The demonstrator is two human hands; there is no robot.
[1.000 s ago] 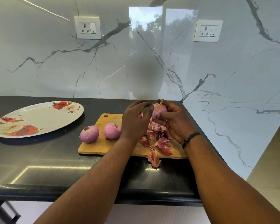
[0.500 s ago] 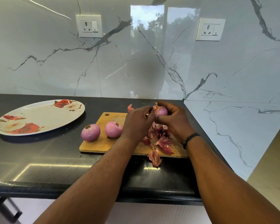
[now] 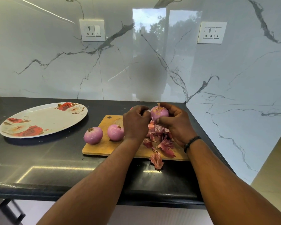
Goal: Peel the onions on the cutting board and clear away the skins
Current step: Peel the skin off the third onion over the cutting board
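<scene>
Onion (image 3: 159, 113) is gripped by right hand (image 3: 177, 125) above cutting board (image 3: 104, 143); left hand (image 3: 135, 122) is curled beside it. Whether skin is pinched cannot be told.

Over at the left of the frame, an oval floral plate (image 3: 42, 120) sits on the black countertop (image 3: 47, 159). Behind it rises a glossy white marble backsplash (image 3: 55, 65), with one wall socket (image 3: 92, 30) upper centre-left, another socket (image 3: 211, 32) upper right. Lower left, a dark drawer handle (image 3: 11, 210) shows.
</scene>
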